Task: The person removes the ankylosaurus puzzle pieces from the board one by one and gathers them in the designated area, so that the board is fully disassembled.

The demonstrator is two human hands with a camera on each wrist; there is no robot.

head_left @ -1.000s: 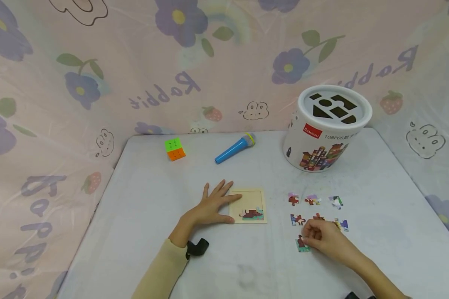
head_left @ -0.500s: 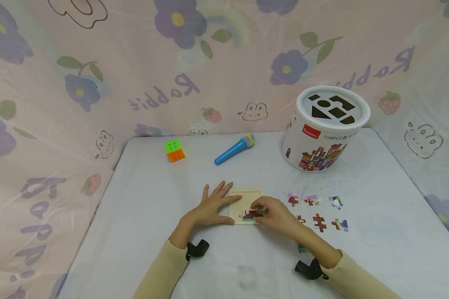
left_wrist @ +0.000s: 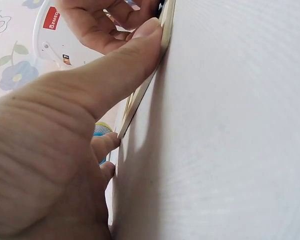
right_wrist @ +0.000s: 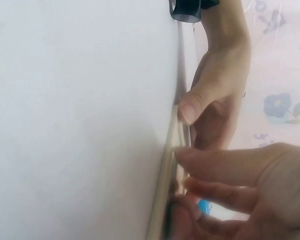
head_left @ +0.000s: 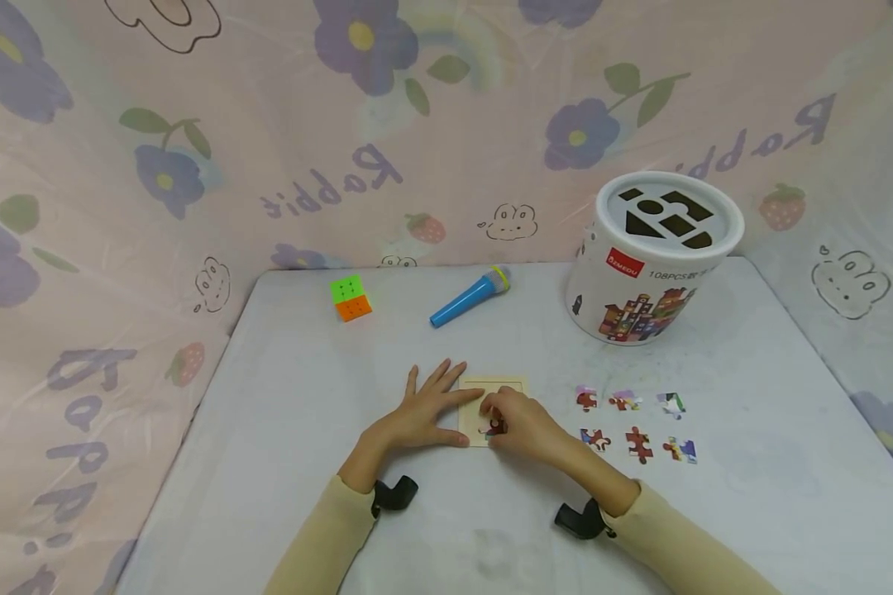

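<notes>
My left hand (head_left: 424,413) lies with spread fingers at the left side of a small wooden puzzle board (head_left: 470,383). Its thumb (left_wrist: 145,42) presses the board's near left corner, and the forefinger reaches over the frame. Over the board's lower part is my right hand (head_left: 524,426), thumb and fingers bent together on a puzzle piece (head_left: 495,426) with reddish-brown print. In the right wrist view the right fingertips (right_wrist: 186,156) are right at the board's frame. Most of the pieces inside the board are hidden under this hand.
Several loose puzzle pieces lie in two rows to the right, one of them a brown piece (head_left: 638,445). Behind stand a big white block bucket (head_left: 640,281), a blue toy microphone (head_left: 467,299) and a green-orange puzzle cube (head_left: 351,298).
My right hand has moved left from the loose pieces onto the board, then further left along its lower part. The lone green piece is now out of sight near my right wrist. The left hand stays put.
</notes>
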